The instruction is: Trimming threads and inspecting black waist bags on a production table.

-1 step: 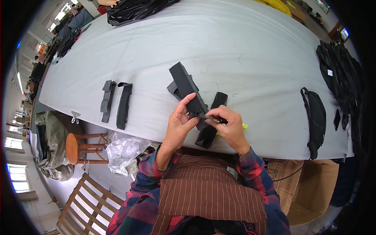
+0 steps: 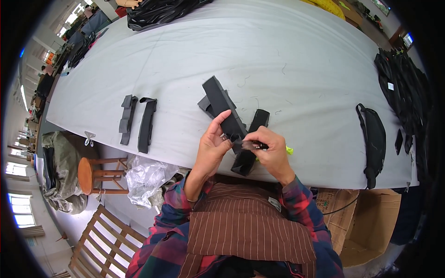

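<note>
Clearly, four black strips could be counted on the pale table [image 2: 301, 83]: one in hand, one lying under the hands and two set apart at the left. The held strip [image 2: 220, 99] was near the middle of the table's near edge, slanting toward the far left. The left hand [image 2: 212, 143] pinched its near end between thumb and fingers, the forefinger reaching along its side. The right hand [image 2: 271, 148] was just beside that end, its fingers closed around one small dark tool [image 2: 263, 146]; its working tip was blurred, so I could not tell its exact kind. One greyer flap [image 2: 205, 105] stuck out behind the held strip, and whether it was joined on could not be made out.

The second strip [image 2: 259, 119] was partly hidden by the right hand. One bright yellow-green thing [image 2: 289, 150] showed beside that hand, mostly covered. At the left were the banded strip [image 2: 126, 123] and the smooth strip [image 2: 147, 127], side by side and apart. At the right lay one long black pouch [image 2: 373, 139] and one small black piece [image 2: 399, 141], near a dark heap [image 2: 401, 88] whose items ran together too much to count. Another black pile [image 2: 162, 14], at the far left, was cut off, as was one yellow cloth [image 2: 327, 6] at the far right.
</note>
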### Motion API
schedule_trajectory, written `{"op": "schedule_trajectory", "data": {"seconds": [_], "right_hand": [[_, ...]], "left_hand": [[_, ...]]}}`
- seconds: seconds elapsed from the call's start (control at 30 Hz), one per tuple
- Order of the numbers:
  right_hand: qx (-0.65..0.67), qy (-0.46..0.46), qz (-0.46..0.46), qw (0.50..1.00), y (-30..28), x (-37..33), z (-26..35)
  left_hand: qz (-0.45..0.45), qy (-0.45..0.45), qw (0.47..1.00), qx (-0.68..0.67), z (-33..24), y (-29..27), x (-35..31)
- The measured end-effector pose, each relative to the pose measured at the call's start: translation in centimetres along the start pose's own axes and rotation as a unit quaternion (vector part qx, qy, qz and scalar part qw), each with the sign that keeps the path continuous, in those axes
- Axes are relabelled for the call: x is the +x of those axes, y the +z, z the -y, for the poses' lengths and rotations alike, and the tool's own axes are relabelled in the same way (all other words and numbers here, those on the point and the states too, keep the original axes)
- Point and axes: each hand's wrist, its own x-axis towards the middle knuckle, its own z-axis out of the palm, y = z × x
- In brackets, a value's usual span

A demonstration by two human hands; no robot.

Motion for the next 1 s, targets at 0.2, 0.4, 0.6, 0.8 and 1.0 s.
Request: {"op": "schedule_trajectory", "data": {"seconds": [0.2, 0.4, 0.6, 0.8, 1.0], "right_hand": [[-0.179, -0.173, -0.011, 0.968, 0.2, -0.6, 0.0], [-0.217, -0.219, -0.003, 0.951, 0.4, -0.9, -0.1], [-0.063, -0.136, 0.042, 0.988, 0.6, -1.4, 0.1], [0.031, -0.039, -0.015, 0.999, 0.5, -1.1, 0.4], [0.005, -0.028, -0.057, 0.998, 0.8, -0.8, 1.7]], "left_hand": [[-0.024, -0.1, 0.977, -0.185, -0.4, -0.3, -0.2], [-0.086, -0.131, 0.973, -0.17, 0.9, -1.0, 0.3], [-0.049, -0.15, 0.965, -0.208, 0.8, -1.4, 0.3], [-0.023, -0.158, 0.972, -0.175, 1.4, -2.4, 0.3], [0.036, -0.206, 0.932, -0.297, 1.2, -3.0, 0.4]]}}
